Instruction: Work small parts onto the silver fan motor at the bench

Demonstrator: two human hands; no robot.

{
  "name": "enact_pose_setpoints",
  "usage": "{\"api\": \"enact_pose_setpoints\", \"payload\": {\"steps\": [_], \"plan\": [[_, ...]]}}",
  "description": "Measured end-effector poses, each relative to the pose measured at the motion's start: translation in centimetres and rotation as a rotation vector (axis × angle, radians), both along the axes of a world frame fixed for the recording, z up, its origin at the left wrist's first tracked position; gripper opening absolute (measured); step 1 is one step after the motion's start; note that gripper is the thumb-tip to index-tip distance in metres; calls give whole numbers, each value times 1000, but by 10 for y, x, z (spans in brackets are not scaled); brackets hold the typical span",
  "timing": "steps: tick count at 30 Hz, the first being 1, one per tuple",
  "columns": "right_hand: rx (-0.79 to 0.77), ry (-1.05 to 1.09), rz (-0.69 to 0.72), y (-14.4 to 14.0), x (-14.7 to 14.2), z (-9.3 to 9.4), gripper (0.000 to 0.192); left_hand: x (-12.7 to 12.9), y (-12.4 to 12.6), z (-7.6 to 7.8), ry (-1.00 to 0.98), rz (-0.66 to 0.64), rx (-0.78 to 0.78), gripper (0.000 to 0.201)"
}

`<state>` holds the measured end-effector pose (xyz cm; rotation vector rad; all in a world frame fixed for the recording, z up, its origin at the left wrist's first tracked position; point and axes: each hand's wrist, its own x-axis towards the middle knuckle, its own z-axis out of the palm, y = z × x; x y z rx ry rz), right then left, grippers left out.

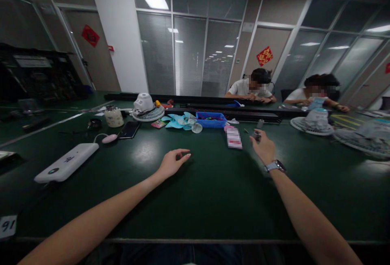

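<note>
A small part (257,135) is pinched by the right hand (264,148), the left hand (171,163) is half-open and empty, and blades (178,121) are left loose beside the fan (144,103).

Dark-faced wristwatch (280,166), pale grey strap (270,166)

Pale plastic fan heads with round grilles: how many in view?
3. The left fan head sits left of the blue rectangular plastic bin; the second fan head and blurry third fan head sit at the right. Others may be hidden.
</note>
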<state>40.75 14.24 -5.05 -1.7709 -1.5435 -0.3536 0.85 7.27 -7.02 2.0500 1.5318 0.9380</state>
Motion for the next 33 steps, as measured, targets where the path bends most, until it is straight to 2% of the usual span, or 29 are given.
{"api": "enact_pose_setpoints", "payload": {"steps": [3, 5, 7, 10, 11, 13, 17, 19, 20, 22, 29, 31, 33], "plan": [[-90, 2, -156, 2, 37, -10, 46, -5, 6, 0, -78, 61, -21, 42], [-180, 48, -198, 0, 48, -15, 46, -6, 7, 0, -100, 82, -20, 39], [-198, 82, -233, -1, 47, -16, 49, -5, 6, 0, -108, 80, -14, 37], [-50, 20, -250, -4, 19, -7, 58, -1, 3, 0, -113, 64, -5, 36], [8, -22, -209, -8, 2, -2, 60, 0, 2, 0, -115, 60, -2, 36], [48, -107, 1, -20, -41, 4, 58, 1, 1, 0, -114, 55, 4, 35], [-124, -265, 728, -61, -138, 4, 50, 0, -1, 1, -112, 46, 26, 34], [-200, -319, 967, -80, -172, -1, 48, 0, -2, 0, -125, 37, 45, 33], [-229, -328, 1030, -87, -183, -4, 47, 0, -2, 0, -131, 33, 51, 32], [-270, -315, 1067, -93, -194, -8, 43, 1, -2, -1, -137, 25, 52, 31], [-256, -176, 987, -84, -192, -16, 35, 2, -2, -1, -128, 2, 27, 30], [-219, -173, 959, -80, -187, -14, 34, 2, -2, -1, -128, 5, 13, 29], [-140, -201, 882, -72, -170, -7, 33, 1, -1, -1, -129, 12, 1, 30]]}}
